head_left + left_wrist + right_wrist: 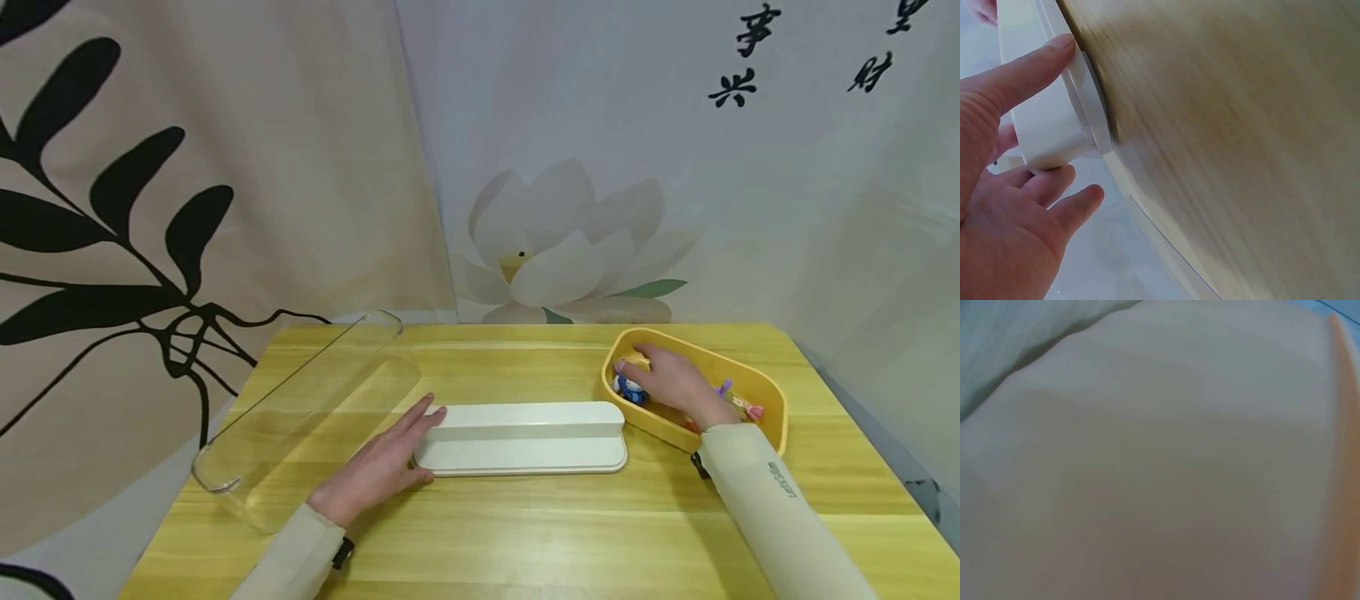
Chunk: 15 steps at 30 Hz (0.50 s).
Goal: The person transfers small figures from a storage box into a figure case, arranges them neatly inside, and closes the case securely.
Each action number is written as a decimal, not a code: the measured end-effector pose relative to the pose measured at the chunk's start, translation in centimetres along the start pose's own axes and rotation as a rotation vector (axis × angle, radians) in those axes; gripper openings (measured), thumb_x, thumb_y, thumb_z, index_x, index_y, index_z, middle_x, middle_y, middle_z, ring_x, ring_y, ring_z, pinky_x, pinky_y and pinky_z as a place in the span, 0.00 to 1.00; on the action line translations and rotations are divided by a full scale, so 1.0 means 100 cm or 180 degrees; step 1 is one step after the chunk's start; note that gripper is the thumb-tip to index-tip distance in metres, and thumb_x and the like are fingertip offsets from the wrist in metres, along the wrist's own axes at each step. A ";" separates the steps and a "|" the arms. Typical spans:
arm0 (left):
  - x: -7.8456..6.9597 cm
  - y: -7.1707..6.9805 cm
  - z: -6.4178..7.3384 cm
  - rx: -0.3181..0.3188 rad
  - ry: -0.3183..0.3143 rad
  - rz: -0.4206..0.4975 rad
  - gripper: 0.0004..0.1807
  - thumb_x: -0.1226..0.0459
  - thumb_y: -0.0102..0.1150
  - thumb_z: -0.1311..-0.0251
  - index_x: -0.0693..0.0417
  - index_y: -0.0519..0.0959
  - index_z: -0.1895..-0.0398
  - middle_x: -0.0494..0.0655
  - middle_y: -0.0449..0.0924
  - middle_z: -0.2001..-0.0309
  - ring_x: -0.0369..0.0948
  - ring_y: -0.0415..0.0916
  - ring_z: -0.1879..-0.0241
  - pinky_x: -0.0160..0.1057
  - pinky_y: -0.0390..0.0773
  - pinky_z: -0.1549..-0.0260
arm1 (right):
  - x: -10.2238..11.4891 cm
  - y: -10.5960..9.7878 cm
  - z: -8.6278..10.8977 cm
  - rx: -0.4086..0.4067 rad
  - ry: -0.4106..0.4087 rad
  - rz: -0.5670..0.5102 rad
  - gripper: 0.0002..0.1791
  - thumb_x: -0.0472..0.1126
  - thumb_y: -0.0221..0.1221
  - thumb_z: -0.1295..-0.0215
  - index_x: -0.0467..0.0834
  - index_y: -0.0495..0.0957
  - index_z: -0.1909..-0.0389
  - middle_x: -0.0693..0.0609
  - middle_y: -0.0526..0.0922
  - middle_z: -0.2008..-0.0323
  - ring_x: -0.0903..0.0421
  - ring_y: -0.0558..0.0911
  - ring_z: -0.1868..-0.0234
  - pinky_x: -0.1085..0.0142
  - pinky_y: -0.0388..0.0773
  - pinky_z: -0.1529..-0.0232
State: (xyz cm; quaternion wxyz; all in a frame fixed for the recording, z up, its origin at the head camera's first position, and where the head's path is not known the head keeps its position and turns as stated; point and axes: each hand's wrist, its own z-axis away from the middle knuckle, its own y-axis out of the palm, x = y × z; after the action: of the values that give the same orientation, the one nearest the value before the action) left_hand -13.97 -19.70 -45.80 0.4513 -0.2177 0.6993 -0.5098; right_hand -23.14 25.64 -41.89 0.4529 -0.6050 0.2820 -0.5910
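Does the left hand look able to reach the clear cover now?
Probably yes: though the left hand touches the white base, the clear cover lies close to that hand, with nothing visible between them.

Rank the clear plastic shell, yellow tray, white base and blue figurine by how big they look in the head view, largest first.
1. clear plastic shell
2. yellow tray and white base: too alike to rank
3. blue figurine, partly hidden

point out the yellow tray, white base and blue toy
Yellow tray (pixel 723 367), head view: inside of the far wall
White base (pixel 522 454), head view: low front ledge
Blue toy (pixel 632 394), head view: blue lower part
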 end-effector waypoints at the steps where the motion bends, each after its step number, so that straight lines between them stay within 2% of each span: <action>1: 0.000 0.000 0.000 0.0001 -0.0001 0.0011 0.50 0.63 0.78 0.44 0.54 0.61 0.20 0.58 0.50 0.18 0.55 0.77 0.38 0.50 0.86 0.50 | -0.002 0.001 -0.001 0.0019 0.0012 0.0009 0.43 0.60 0.50 0.21 0.26 0.61 0.26 0.25 0.73 0.34 0.27 0.74 0.36 0.33 0.71 0.35; 7: -0.001 0.001 -0.001 0.0035 -0.0051 -0.0015 0.50 0.61 0.78 0.43 0.52 0.61 0.19 0.54 0.49 0.17 0.51 0.79 0.41 0.50 0.86 0.49 | -0.011 0.003 -0.006 0.0180 0.0032 0.0056 0.43 0.60 0.50 0.21 0.24 0.62 0.28 0.24 0.73 0.35 0.27 0.74 0.37 0.34 0.73 0.37; 15: 0.002 0.001 0.001 -0.0042 -0.0015 -0.0062 0.51 0.60 0.80 0.46 0.53 0.63 0.20 0.54 0.51 0.18 0.54 0.78 0.39 0.59 0.83 0.46 | -0.013 0.005 -0.013 0.0389 -0.0080 0.0204 0.36 0.55 0.56 0.23 0.25 0.72 0.34 0.28 0.77 0.38 0.30 0.77 0.39 0.36 0.76 0.38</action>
State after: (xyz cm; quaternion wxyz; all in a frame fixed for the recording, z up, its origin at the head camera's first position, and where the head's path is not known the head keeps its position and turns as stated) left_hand -14.00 -19.85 -45.93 0.4465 -0.2287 0.6994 -0.5091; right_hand -24.46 26.25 -43.08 0.5113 -0.5743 0.2589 -0.5846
